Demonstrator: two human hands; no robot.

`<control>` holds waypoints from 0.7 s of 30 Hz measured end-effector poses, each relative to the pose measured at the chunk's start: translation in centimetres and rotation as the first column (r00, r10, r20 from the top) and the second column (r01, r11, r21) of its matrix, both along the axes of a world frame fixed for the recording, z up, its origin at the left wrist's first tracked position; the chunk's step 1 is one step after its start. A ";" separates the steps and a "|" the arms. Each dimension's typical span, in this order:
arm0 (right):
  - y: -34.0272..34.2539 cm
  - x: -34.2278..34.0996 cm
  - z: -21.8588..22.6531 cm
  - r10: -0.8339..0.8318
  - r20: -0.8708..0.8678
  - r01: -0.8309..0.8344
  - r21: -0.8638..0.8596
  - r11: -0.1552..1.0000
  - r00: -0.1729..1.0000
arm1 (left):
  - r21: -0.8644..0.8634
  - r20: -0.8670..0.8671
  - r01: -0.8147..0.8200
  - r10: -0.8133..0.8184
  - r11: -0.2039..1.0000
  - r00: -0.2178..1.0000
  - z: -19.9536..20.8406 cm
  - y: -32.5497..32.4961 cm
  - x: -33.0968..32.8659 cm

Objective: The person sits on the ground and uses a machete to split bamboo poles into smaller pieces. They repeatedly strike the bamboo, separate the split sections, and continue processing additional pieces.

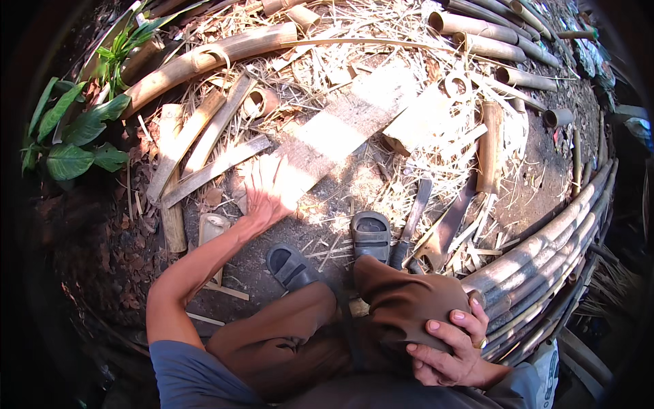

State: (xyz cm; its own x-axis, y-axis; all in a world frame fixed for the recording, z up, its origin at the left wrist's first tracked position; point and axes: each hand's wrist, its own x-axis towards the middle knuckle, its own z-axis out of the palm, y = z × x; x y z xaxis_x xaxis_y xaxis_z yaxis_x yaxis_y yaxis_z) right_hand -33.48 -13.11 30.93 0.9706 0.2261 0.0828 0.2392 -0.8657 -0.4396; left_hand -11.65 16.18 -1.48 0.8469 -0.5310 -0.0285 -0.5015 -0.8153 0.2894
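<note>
My left hand reaches forward with its fingers spread, flat against the near end of a long wooden board. Strong sunlight washes out part of the board and the fingertips. My right hand rests on my bent right knee, fingers apart and loosely curved over the brown trouser cloth, with nothing visible in them. Beside my right sandal lie a machete with a dark handle and a handsaw. Neither hand touches these tools.
Split bamboo strips and a thick bamboo pole lie ahead on the left, near a leafy plant. Cut bamboo tubes fill the far right. Long poles line the right side. Shavings litter the ground.
</note>
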 end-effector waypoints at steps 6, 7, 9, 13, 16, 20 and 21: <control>1.2 -1.6 0.6 -0.054 0.049 0.053 0.019 0.998 0.997 | 0.194 -0.071 -0.043 0.058 0.980 0.996 -0.2 6.0 -6.5; 1.3 -1.8 0.5 -0.061 0.075 0.059 0.029 0.998 0.995 | 0.160 -0.117 -0.067 0.086 0.985 0.989 0.2 6.2 -6.8; 1.6 -2.0 0.4 -0.081 0.111 0.077 0.043 0.996 0.990 | 0.114 -0.125 -0.088 0.102 0.990 0.987 0.3 6.1 -8.1; 1.5 -2.2 0.2 -0.106 0.143 0.097 0.071 0.993 0.984 | 0.108 -0.191 -0.063 0.082 0.992 0.978 0.0 7.0 -8.1; 1.3 -2.3 0.5 -0.089 0.155 0.070 0.125 0.990 0.984 | 0.174 -0.202 -0.084 0.119 0.981 0.972 0.1 8.9 -6.5; 1.3 -2.6 1.2 -0.063 0.186 0.040 0.122 0.992 0.980 | 0.246 -0.189 -0.140 0.189 0.959 0.964 0.2 9.2 -7.5; 1.0 -2.7 0.6 -0.059 0.211 0.028 0.145 0.989 0.976 | 0.275 -0.189 -0.162 0.218 0.948 0.958 0.2 10.4 -8.8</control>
State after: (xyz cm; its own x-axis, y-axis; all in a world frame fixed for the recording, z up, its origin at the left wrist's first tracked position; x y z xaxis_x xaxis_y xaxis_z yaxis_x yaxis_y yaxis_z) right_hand -36.20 -12.06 31.55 0.9355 0.1556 0.3173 0.3044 -0.8108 -0.4999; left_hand -20.46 26.57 -1.29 0.8899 -0.3122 -0.3326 -0.2795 -0.9494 0.1434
